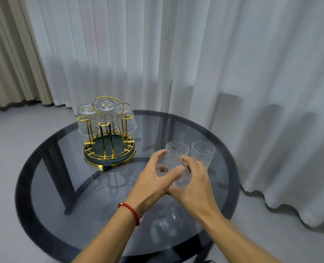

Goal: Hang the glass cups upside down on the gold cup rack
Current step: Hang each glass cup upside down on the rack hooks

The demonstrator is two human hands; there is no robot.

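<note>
At the centre right of the frame, both hands close around one glass cup (173, 168) above the round smoked-glass bench (49, 186). The left hand (153, 179), with a red cord bracelet (130, 211) at its wrist, curls its fingers and thumb about the cup's left side; the right hand (193, 179) wraps the right side, fingers bent against the patterned wall. Whether the cup's base touches the bench or is just lifted cannot be told. The cup appears tilted, its mouth toward the upper part of the frame. A second upright cup (203, 152) stands just beside it, to the right. The gold cup rack (109, 143) sits left of centre, well apart from the hands, with three inverted cups (105, 114) already on its far pegs; the near pegs stand bare. The step in hand appears to be the pick-up and turning of the fourth cup. The next move likely calls for inverting it fully, carrying it leftward, and lowering its mouth over a free near peg without striking the hung glasses.
</note>
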